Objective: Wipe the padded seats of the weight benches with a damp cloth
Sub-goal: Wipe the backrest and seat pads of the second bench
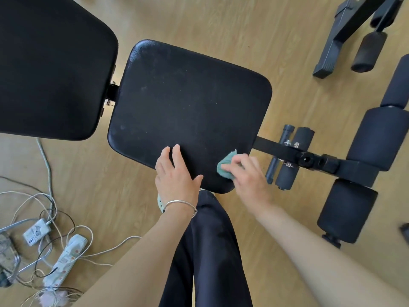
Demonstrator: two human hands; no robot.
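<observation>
From my remote seat I watch a person bent over a weight bench, the right hand [249, 176] curled over a bunched teal cloth [226, 167] and pressing it onto the near right corner of the black seat pad [188, 107]. The left hand [177, 173] lies flat on the pad's near edge, fingers straight and slightly spread, holding nothing.

As I judge it, the main risk is coverage. The cloth is wadded small, so each pass would clean only a narrow strip, and the pale specks and smudges across the middle and far side of the pad could easily be missed. The cloth also sits close to the rounded corner, where an outward stroke might carry it off the edge. A tangle of cables [47, 165] and a white power strip [66, 260] lies on the floor to the person's left, near the feet. A step sideways could snag them, and drips from a wet cloth would be unwelcome there.

The pad is textured black vinyl, firm-looking, with the backrest pad [51, 67] just beside it across a small gap. The wood-effect floor [221, 23] is pale. Foam leg rollers [380, 138] stand at the bench's foot end, and a second frame [345, 34] sits well apart at top right
</observation>
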